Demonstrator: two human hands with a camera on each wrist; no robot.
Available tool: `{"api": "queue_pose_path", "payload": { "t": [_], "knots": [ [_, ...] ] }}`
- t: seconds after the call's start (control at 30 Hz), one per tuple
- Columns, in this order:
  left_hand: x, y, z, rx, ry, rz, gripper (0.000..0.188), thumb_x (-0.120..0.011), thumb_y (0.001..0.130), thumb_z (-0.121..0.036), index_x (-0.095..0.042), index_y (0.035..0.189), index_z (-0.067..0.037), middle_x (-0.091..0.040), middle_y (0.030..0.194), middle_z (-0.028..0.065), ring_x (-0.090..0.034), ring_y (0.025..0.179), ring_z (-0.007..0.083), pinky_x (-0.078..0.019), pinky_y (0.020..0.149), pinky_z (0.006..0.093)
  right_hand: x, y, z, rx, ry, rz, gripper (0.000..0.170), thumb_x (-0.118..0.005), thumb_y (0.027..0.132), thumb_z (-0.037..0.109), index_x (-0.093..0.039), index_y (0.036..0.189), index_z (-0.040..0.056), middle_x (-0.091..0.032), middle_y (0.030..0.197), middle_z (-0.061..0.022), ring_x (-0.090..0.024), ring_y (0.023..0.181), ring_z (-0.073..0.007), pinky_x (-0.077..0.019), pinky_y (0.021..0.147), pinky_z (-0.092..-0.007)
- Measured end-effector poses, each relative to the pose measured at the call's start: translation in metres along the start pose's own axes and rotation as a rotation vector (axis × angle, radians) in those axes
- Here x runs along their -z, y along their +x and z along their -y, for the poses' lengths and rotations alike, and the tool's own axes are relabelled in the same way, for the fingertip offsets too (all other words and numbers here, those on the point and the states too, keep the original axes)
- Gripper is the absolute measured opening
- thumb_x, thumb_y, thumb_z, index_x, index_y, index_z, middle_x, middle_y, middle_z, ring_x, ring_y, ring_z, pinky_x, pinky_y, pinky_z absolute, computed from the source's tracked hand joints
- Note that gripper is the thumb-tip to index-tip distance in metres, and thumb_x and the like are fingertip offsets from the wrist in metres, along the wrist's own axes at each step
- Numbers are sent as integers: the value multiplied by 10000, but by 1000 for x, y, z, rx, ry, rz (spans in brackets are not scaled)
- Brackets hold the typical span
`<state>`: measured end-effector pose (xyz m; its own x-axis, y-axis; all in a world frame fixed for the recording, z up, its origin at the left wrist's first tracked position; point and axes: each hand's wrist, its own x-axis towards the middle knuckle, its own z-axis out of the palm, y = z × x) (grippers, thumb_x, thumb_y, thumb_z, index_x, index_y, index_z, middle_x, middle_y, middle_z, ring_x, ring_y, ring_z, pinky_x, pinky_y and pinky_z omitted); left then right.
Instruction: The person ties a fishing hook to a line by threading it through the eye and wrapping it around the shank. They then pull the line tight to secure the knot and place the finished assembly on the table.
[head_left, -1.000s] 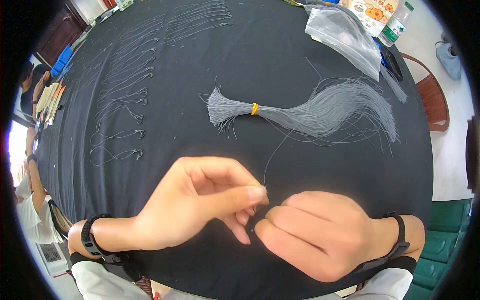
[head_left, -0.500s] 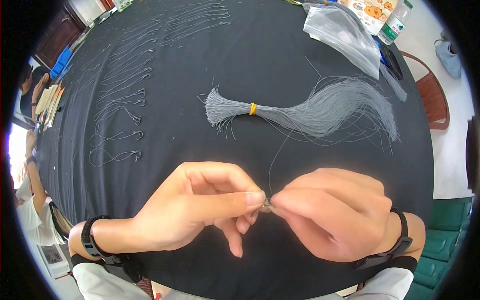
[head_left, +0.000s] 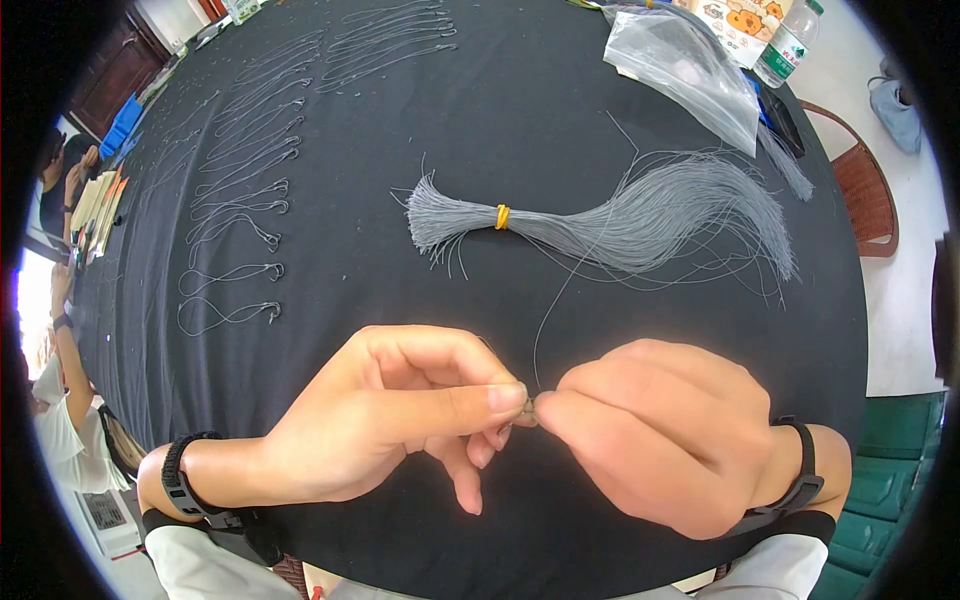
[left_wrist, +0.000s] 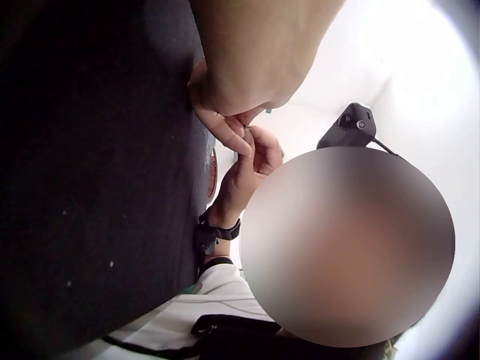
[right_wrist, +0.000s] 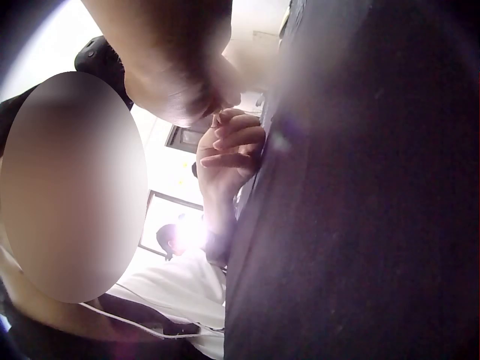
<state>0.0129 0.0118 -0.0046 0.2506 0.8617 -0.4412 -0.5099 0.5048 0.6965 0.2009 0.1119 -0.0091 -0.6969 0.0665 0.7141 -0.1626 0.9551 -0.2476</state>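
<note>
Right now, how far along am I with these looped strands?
Apparently done: looped strands laid in rows on the black cloth. In hand: your left hand and right hand pinch a small piece where one strand reaches your fingertips. Probably remaining: the thick bundle bound by the yellow band.

Whitish sleeves (head_left: 215, 565) end in narrow black cuffs (head_left: 812, 524), near black wrist straps (head_left: 175, 475).
</note>
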Motion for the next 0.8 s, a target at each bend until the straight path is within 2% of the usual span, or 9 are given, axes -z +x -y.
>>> {"api": "queue_pose_path", "payload": {
  "t": [0.1, 0.2, 0.3, 0.4, 0.5, 0.63, 0.8],
  "knots": [
    [-1, 0, 0, -1, 2, -9, 178, -631, 908, -145, -650, 907, 33, -611, 752, 79, -614, 637, 137, -585, 542, 300, 4, 5, 1, 28, -35, 48, 186, -648, 639, 0, -627, 805, -82, -601, 701, -149, -599, 545, -239, -524, 487, -296],
    [-6, -1, -2, 0, 37, -53, 123, -558, 911, -48, -589, 863, 61, -590, 802, 135, -594, 637, 157, -571, 480, 320, 4, 7, 4, 28, -56, 58, 187, -645, 637, 19, -625, 792, -82, -602, 702, -147, -601, 547, -236, -530, 492, -292],
    [-2, 0, 1, -10, 10, -32, 168, -635, 904, -135, -648, 896, 33, -602, 752, 67, -599, 655, 124, -587, 541, 299, 2, 5, 3, 69, -100, 57, 203, -648, 621, 31, -623, 786, -84, -599, 698, -145, -602, 548, -232, -529, 488, -287],
    [-7, -1, -1, -8, 67, -71, 119, -571, 904, -49, -590, 866, 62, -593, 797, 132, -600, 636, 154, -575, 484, 322, 1, 4, 3, 65, -95, 45, 210, -648, 614, 35, -621, 784, -86, -596, 694, -143, -601, 542, -228, -526, 481, -284],
    [-5, -1, 0, -5, 23, -51, 158, -634, 904, -123, -647, 892, 34, -597, 753, 57, -589, 659, 111, -587, 540, 294, 2, 4, 4, 21, -52, 63, 212, -647, 621, 34, -617, 791, -89, -592, 688, -139, -598, 534, -225, -522, 474, -281],
    [-6, -1, 1, -14, 42, -58, 154, -631, 905, -120, -646, 890, 33, -594, 753, 53, -587, 658, 107, -587, 543, 291, 3, 1, 9, -39, 3, 89, 220, -649, 620, 33, -612, 799, -89, -587, 682, -134, -594, 531, -221, -516, 467, -273],
    [-8, -2, 1, -11, 55, -66, 153, -629, 907, -120, -646, 886, 30, -594, 755, 51, -585, 656, 104, -588, 551, 288, 5, 3, 15, -18, -89, 162, 212, -664, 624, 32, -615, 799, -77, -583, 688, -122, -591, 539, -206, -513, 471, -261]
  ]
}}
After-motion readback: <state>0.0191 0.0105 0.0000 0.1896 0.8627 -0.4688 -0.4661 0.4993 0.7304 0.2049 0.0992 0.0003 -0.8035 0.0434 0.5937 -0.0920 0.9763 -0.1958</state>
